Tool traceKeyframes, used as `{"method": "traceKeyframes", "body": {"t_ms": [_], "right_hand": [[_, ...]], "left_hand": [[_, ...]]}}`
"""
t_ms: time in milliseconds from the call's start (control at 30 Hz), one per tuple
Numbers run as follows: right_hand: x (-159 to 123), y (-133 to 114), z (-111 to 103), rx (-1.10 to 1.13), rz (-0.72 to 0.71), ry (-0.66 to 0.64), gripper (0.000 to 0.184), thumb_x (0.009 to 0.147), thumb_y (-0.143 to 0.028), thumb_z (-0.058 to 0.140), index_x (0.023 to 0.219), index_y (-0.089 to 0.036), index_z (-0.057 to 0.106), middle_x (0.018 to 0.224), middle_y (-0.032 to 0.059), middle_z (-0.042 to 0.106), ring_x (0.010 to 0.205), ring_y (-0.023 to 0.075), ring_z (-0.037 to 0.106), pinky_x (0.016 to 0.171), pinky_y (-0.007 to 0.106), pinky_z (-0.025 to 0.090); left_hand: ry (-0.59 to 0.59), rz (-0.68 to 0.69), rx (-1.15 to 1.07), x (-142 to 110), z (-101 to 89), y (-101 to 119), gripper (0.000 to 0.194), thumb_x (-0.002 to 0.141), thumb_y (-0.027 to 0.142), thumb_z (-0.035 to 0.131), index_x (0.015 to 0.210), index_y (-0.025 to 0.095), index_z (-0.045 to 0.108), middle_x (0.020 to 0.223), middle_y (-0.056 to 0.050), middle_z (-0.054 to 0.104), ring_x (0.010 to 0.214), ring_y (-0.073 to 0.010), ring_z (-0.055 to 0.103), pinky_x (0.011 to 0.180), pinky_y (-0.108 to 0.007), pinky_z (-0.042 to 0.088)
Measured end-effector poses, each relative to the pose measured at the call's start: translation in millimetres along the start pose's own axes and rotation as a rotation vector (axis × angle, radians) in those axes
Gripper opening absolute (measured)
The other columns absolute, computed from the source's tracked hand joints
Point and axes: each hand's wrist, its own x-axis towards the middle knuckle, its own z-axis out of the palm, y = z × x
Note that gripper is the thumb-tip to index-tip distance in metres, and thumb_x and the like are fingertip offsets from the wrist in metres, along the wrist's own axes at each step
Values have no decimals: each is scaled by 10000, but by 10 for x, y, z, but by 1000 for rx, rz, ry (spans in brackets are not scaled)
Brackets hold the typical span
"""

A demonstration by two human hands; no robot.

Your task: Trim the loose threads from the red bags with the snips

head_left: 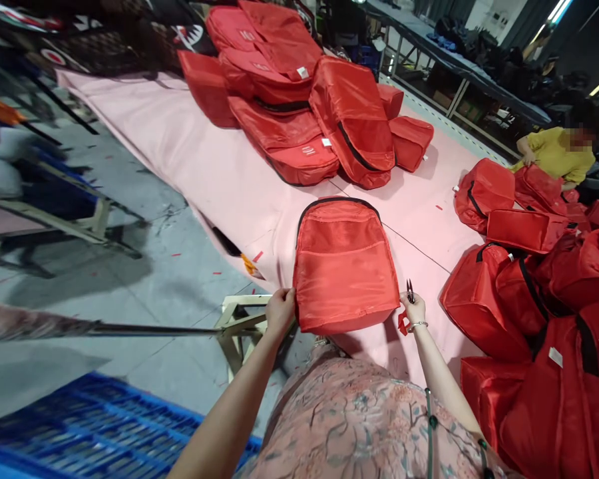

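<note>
Bag [347, 283] is stretching lengthwise away between the left hand [280, 310], which is pinching its left edge, and the right hand [414, 310], which is clasping snips [410, 291] while touching its right edge.

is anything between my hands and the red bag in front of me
Nothing visible. Your left hand grips the red bag by its left edge; your right hand, holding snips, is at its right edge.
</note>
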Motion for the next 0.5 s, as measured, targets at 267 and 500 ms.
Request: {"method": "traceKeyframes", "body": {"t_ms": [267,500], "right_hand": [[18,-52,98,44,32,25,304,590,-424,650,692,-141,606,661,5,618,620,118,539,645,239,441],[137,-98,145,-22,35,34,284,583,-433,623,651,-159,588,645,-1,616,623,127,537,625,233,435]], "left_hand": [[-29,16,48,23,-20,1,347,785,404,365,803,146,596,786,-105,650,712,-223,572,599,-277,380],[-26,1,70,17,-28,22,344,798,414,369,819,150,589,826,-123,660,765,-253,589,636,-303,407]]}}
